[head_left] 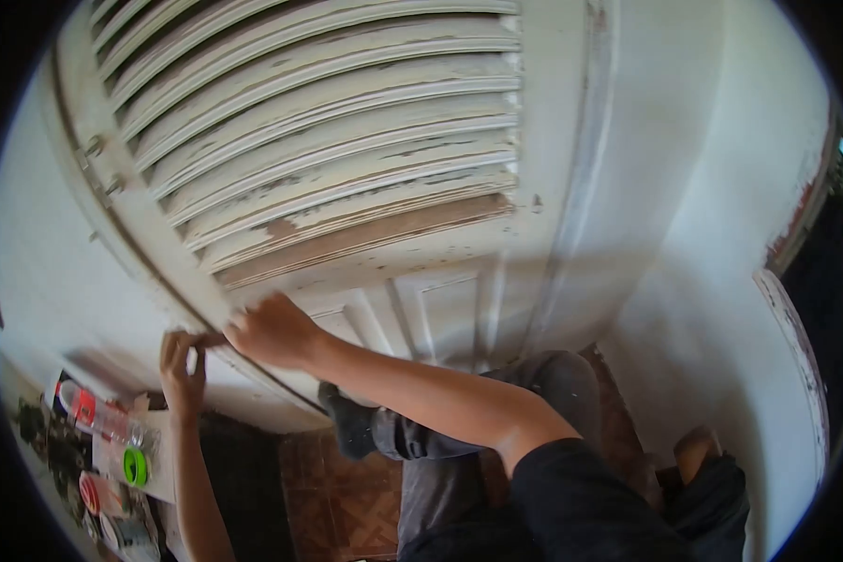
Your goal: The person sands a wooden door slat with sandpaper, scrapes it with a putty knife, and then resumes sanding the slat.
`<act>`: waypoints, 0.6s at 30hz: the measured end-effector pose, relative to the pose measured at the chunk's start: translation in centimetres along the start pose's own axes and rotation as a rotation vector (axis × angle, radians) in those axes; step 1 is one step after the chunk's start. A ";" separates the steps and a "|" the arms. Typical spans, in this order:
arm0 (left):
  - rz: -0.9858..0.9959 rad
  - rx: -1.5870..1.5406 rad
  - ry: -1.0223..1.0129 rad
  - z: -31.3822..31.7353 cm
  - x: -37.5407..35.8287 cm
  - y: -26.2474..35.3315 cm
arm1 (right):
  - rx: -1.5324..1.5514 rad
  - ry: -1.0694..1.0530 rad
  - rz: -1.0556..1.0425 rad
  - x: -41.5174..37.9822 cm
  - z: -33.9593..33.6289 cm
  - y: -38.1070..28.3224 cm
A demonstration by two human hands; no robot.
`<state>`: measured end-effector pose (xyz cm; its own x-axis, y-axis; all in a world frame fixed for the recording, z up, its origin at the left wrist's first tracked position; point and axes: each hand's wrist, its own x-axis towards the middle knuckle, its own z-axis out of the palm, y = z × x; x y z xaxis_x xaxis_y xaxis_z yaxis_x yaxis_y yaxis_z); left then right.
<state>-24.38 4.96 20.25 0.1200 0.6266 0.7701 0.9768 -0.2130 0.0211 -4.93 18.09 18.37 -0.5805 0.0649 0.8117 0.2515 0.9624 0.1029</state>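
Observation:
My left hand (184,370) is raised by the edge of a white louvred door (347,272), its fingers pinched on a small, thin brown piece (212,339). The piece spans the short gap between my two hands, and its exact kind is too blurred to tell. My right hand (273,331) is closed in a fist at the other end of it, close against the door's edge. Motion smears its knuckles, and its fingertips are hidden. Worn, flaking paint shows on the door's slats, with bare brown wood on the lowest one.
At lower left, a clear plastic bottle (98,412), a green ring-shaped lid (135,465) and several jars crowd a surface. My sock-covered foot (348,421) is by the door's base, over brown patterned floor tiles (332,506). A white wall (712,309) stands to the right.

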 end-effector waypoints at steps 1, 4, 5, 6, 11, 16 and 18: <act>0.038 -0.031 -0.045 1.2 -1.3 1.4 | 0.038 -0.003 0.008 -3.5 -1.4 0.1; 0.133 -0.243 -0.142 6.9 -3.7 7.4 | 0.111 -0.088 0.138 -13.7 -5.4 2.1; 0.144 -0.334 -0.175 9.0 -3.8 9.9 | 0.082 -0.101 0.167 -16.8 -5.7 3.5; 0.165 -0.431 -0.211 11.5 -3.8 12.2 | 0.043 -0.048 0.186 -19.4 -6.6 4.7; 0.036 -0.867 -0.205 25.1 -4.0 21.1 | -0.101 -0.273 0.560 -28.6 -10.2 7.0; -0.309 -1.009 -0.342 33.5 -8.1 23.6 | -0.234 -0.501 0.765 -32.1 -10.2 7.6; -0.346 -1.114 -0.790 34.3 -8.8 23.7 | -0.097 -0.717 0.854 -32.7 -10.4 7.9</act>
<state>3.76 20.12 -7.84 0.3359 0.9390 0.0738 0.3712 -0.2040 0.9059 24.14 20.85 -1.36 -0.4925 0.8617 0.1216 0.8220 0.5065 -0.2604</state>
